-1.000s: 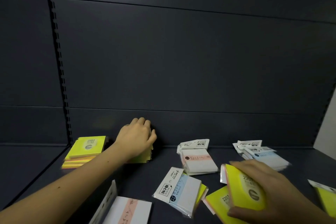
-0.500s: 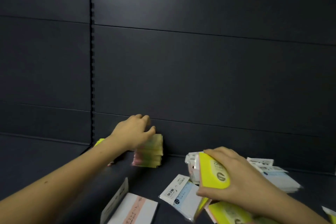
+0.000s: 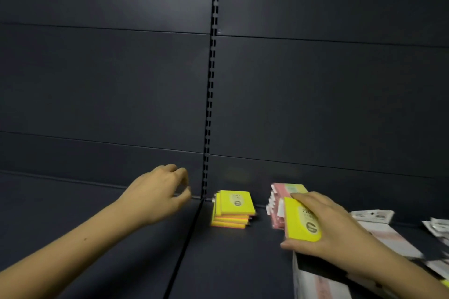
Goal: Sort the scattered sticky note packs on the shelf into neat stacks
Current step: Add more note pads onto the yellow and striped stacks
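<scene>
right hand [image 3: 340, 233] grips a yellow pack [image 3: 301, 219] upright, likely bound for the yellow stack [image 3: 233, 209] by the back wall; pink stack [image 3: 281, 198] just behind it. left hand [image 3: 158, 194] hovers, loosely curled, empty.

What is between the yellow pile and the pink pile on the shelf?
Nothing. In the head view, only bare dark shelf shows between the yellow pile and the pink pile; they stand apart.

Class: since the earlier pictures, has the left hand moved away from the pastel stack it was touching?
Yes. The left hand now hangs empty left of the slotted shelf upright, while the pastel stack sits right of it, untouched.
</scene>
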The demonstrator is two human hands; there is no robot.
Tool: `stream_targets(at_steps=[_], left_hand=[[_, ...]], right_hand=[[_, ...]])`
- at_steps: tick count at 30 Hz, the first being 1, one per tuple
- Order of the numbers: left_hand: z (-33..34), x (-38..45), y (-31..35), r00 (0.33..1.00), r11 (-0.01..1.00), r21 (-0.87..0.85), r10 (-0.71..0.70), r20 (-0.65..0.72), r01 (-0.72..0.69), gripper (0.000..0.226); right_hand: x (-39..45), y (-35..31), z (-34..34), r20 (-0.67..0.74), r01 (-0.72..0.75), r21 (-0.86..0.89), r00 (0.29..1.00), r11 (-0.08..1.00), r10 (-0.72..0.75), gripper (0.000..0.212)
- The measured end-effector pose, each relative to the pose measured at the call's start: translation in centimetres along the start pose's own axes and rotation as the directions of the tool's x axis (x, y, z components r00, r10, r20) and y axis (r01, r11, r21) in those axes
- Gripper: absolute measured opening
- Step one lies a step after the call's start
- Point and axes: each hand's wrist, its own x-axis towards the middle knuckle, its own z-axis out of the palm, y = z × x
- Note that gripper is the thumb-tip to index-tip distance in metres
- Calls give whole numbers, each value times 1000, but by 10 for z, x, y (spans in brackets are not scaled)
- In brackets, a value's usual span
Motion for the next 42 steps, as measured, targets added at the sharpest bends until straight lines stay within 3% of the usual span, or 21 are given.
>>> stream_targets(at_steps=[6,11,16,19,28,34,42], left_hand=[[1,1,13,999,998,-58,37,-6,-37,34],[10,-14,12,999,996,-79,47,12,-46,48],[7,-26,-16,998,994,-107,40,48,-35,27],[3,-29,-34,997,994,-101,43,69,-36,27],[6,-30,-61,992,989,-138,64,112,-48,25],[12,-28,-63,983,976,-206,101,156,-68,18],[21,-19,-58,976,963,-243,157,154,-116,20]], right_hand=[[10,-23,8,81,6,8,997,1000,-7,123],[17,-43,27,144,74,0,987,997,-73,116],[47,-66,38,115,108,-47,988,993,-102,105],[76,-71,43,101,95,-72,991,993,-87,100],[134,-63,70,241,47,-141,970,989,-12,97],[143,-47,76,297,-25,-95,953,995,52,99],[139,-44,74,342,7,-94,939,996,26,93]])
